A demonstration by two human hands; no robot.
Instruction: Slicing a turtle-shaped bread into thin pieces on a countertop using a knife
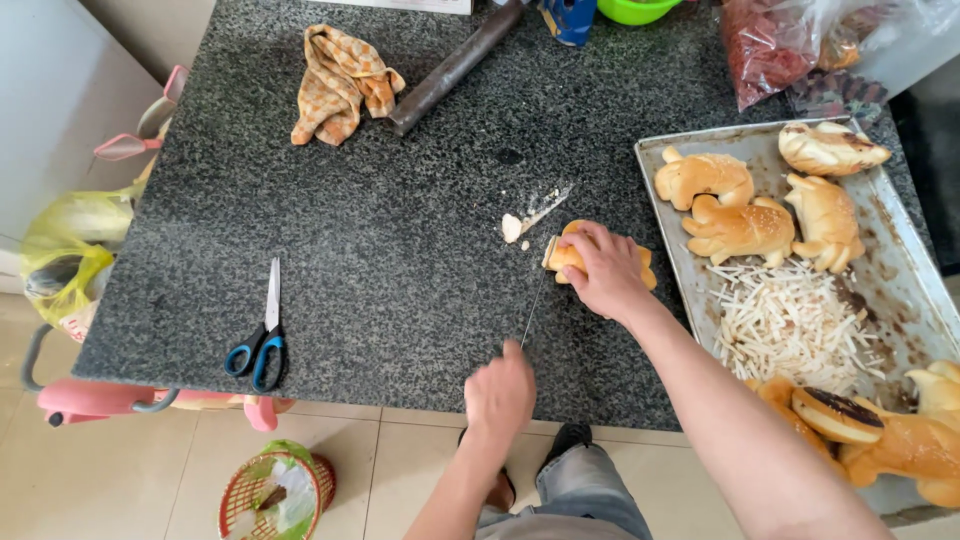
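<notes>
The right hand (603, 270) covers most of the bread roll (566, 257), and the left hand (500, 392) hides the knife (533, 305) handle. The baking tray (900, 240) runs off the right edge, and the rolling pin (455, 68) is cut off at the top.

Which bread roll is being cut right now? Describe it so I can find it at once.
Start at the dark speckled stone counter and find the metal baking tray on its right side. Just left of the tray's edge, one golden bread roll lies on the bare stone under the right hand, with the knife held by the left hand at its end. Every other roll sits on the tray.
</notes>
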